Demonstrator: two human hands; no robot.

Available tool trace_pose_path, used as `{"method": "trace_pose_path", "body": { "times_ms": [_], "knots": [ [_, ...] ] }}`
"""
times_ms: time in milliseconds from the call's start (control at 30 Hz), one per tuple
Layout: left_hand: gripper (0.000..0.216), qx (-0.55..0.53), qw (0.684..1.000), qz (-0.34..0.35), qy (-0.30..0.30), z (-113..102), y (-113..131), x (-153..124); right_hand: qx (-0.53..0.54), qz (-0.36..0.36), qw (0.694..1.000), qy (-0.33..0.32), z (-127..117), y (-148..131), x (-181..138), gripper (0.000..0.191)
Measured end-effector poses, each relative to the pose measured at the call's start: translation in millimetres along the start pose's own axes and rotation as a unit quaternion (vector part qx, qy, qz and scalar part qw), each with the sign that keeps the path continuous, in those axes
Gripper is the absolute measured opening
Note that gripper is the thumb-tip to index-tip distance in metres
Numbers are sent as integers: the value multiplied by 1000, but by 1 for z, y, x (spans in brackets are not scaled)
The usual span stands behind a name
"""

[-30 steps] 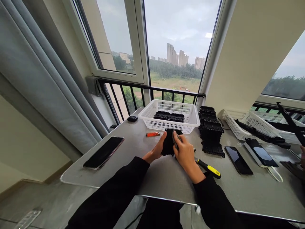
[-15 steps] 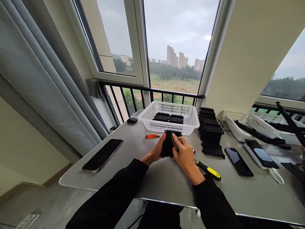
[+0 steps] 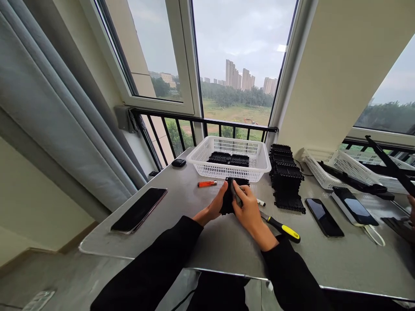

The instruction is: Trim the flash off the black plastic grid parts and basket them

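A flat black plastic part (image 3: 227, 203) is held up over the table, just in front of the white basket. My left hand (image 3: 213, 208) grips it by the left edge, thumb on its face. In my right hand (image 3: 249, 209) is a small grey tool (image 3: 237, 198), pressed against the face of the part; its kind is mostly hidden by the fingers. Beside my right wrist lies a file-like tool with a black and yellow handle (image 3: 285, 230). A white marker-like stick (image 3: 261, 202) shows behind the right hand.
The white basket (image 3: 227, 172) holds several black parts (image 3: 228, 159). More black parts (image 3: 287, 177) are stacked to its right. An orange lighter (image 3: 206, 184), a tablet (image 3: 140, 210) and phones (image 3: 324, 217) lie around. At the far right, another person's hand (image 3: 411, 207) is near white baskets (image 3: 324, 179).
The grey tool and my right hand have shifted slightly left across the part. The part has turned a little, and more of the white stick shows behind my right hand.
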State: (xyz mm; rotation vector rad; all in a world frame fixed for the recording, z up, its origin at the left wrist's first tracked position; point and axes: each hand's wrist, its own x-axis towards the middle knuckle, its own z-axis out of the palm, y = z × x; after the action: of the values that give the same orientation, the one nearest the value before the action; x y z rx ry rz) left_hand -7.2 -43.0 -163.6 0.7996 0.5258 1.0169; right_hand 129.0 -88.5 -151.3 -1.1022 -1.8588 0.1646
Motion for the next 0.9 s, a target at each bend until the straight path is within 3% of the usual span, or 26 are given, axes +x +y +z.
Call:
{"method": "trace_pose_path", "body": {
  "times_ms": [333, 467, 567, 667, 767, 900],
  "knots": [
    [66, -55, 998, 34, 22, 1, 14, 4, -21, -14, 988, -150, 12, -6, -11, 54],
    [64, -51, 998, 30, 29, -1, 15, 4, -30, -4, 990, -140, 10, -3, -11, 42],
    [64, -51, 998, 26, 27, 0, 15, 4, -35, 18, 995, -89, 7, 0, -10, 32],
    [66, -55, 998, 27, 15, 3, 15, 3, -33, 8, 999, -37, 3, -2, -7, 41],
    [64, -52, 998, 30, 20, 3, 15, 3, -40, -19, 997, -67, 5, -7, -7, 50],
    [65, -37, 998, 28, 35, -2, 11, 4, -23, -15, 993, -115, 10, -5, -11, 37]
  ]
}}
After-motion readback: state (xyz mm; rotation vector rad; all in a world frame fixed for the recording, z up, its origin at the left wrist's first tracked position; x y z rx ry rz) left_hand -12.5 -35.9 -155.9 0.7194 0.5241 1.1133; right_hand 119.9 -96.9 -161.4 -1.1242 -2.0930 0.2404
